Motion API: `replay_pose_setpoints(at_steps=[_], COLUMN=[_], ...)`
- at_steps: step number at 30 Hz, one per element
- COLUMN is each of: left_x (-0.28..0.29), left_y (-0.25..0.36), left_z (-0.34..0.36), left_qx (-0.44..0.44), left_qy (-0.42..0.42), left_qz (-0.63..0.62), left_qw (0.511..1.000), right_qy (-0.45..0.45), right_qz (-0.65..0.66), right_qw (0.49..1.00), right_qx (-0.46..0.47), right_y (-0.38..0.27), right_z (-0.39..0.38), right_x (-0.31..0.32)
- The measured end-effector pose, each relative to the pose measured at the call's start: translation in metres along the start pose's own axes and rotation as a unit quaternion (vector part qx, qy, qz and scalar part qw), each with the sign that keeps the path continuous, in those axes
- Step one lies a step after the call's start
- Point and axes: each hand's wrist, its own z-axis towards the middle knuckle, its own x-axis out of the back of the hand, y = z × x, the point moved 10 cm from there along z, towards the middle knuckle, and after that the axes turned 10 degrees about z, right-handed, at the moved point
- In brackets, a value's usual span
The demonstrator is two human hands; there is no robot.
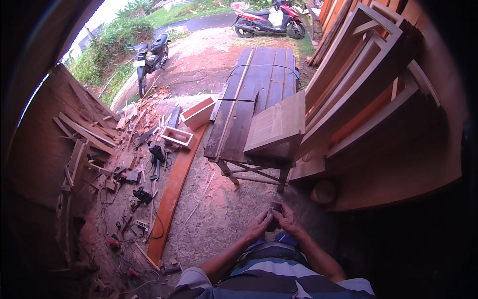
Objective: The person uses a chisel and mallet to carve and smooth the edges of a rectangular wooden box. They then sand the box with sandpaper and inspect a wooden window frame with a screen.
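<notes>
Close in front of my body, my left hand [258, 225] and my right hand [289, 221] come together around a small dark brown flat piece [276, 206]. It looks like a folded sheet, but its kind is too small to make out. The fingers of both hands are closed on it, and part of it is hidden behind them. Beyond my hands stands a dark wooden work table [234, 114] with a slot and a thin blade-like strip in its top. A pale wooden panel or box [277, 119] rests on the table's near right corner.
Wooden frames [356, 92] lean along the right wall, beside a round wooden block [323, 191]. A long orange-brown board [172, 204] lies left of the table, with open boxes [198, 113] at its far end. Power tools [143, 195], cords and offcuts litter the left floor. Two motorbikes [271, 21] stand outside.
</notes>
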Motion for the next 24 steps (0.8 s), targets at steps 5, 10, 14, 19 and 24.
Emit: replay_pose_setpoints(at_steps=[5,10,14,19,24], left_x=[0.0,0.001,0.025,0.036,0.047], left_y=[-0.018,-0.038,-0.045,-0.063,-0.08], left_z=[-0.031,-0.087,-0.144,-0.223,-0.332], left_qx=[0.016,0.042,0.092,0.005,-0.089], left_qy=[0.077,0.152,0.289,0.322,0.457], left_qz=[-0.042,-0.059,0.168,-0.001,-0.066], left_qw=[0.996,0.986,0.938,0.947,0.882], right_qy=[-0.054,-0.207,-0.258,-0.363,-0.479], right_qz=[-0.159,-0.19,-0.193,-0.217,-0.198], right_qw=[0.986,0.942,0.931,0.894,0.82], right_qx=[0.017,-0.185,-0.171,-0.148,-0.243], right_y=[-0.015,0.025,0.034,0.051,0.103], right_z=[0.003,-0.012,-0.021,-0.065,-0.123], right_x=[-0.001,-0.034,-0.091,-0.189,-0.267])
